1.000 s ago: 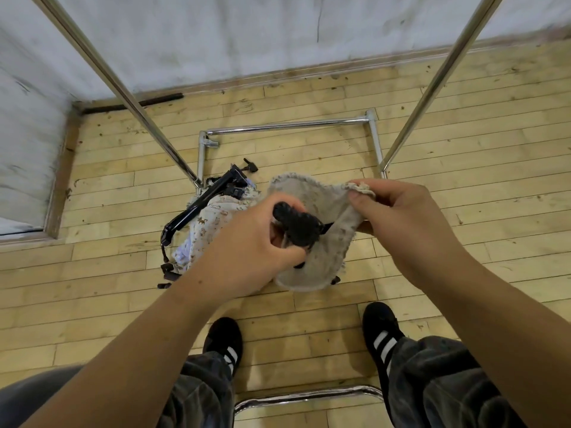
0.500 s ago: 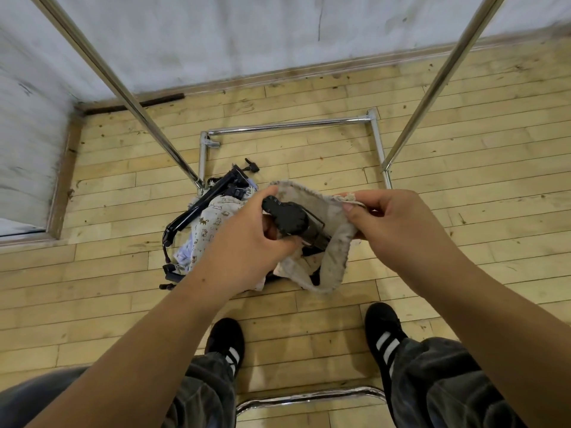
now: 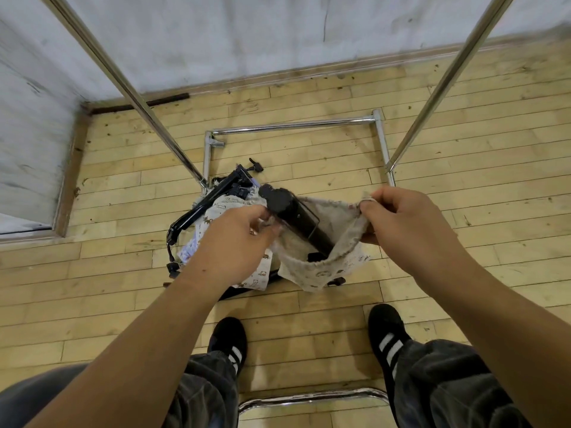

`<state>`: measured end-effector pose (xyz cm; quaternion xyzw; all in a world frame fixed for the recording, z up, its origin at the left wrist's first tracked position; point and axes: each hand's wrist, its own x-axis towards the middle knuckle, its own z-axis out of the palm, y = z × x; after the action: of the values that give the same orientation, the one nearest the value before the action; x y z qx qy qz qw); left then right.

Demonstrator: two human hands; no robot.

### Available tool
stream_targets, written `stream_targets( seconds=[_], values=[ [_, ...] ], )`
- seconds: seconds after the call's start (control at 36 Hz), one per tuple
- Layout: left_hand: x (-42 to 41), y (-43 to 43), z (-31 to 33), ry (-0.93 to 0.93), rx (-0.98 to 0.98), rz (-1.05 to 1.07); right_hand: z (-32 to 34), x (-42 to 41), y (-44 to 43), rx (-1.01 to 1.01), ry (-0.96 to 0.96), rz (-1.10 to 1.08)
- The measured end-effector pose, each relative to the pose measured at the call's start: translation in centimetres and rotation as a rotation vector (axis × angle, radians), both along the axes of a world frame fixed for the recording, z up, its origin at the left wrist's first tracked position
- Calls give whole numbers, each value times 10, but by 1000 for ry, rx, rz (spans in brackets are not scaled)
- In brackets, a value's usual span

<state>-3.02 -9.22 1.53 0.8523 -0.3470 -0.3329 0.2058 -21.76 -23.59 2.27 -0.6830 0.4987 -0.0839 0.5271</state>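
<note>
The beige cloth (image 3: 327,267), bunched round the black clip hanger (image 3: 296,217) a second ago, is now stretched open at the frame's centre. The right hand (image 3: 408,223) pinches its right edge, and the left hand (image 3: 238,236) has come off the clip's head to grip the left edge. The hanger lies slanted inside the opening, above the floor pile (image 3: 210,217), so the cloth looks about ready to be fixed on or freed.

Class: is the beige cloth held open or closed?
Open: left hand and right hand hold the beige cloth apart; black object pokes out.
</note>
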Motion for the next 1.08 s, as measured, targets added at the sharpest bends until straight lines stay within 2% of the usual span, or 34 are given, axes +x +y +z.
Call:
stream_targets(
  seconds=[0.19, 0.36, 0.5, 0.69, 0.83, 0.92, 1.0, 1.08],
  values=[
    [-4, -3, 0, 41, -97, 98, 5, 5, 3, 44, -20, 7],
    [-4, -5, 3, 45, -192, 210, 9, 6, 11, 23, -23, 113],
    [-1, -3, 3, 262, -146, 336, 12, 5, 11, 37, -57, 116],
    [-5, -5, 5, 343, -128, 323, 19, 5, 19, 68, -62, 185],
    [-2, -8, 3, 566, -190, 524, 19, 4, 17, 54, -8, 188],
    [-2, -10, 2, 666, -159, 602, 19, 2, 14, 25, -17, 147],
    [-2, -8, 4, 680, -69, 563, 21, 3, 11, 161, -108, 132],
    [-4, -5, 6, 605, -11, 405, 21, 5, 11, 289, -193, 114]
  ],
)
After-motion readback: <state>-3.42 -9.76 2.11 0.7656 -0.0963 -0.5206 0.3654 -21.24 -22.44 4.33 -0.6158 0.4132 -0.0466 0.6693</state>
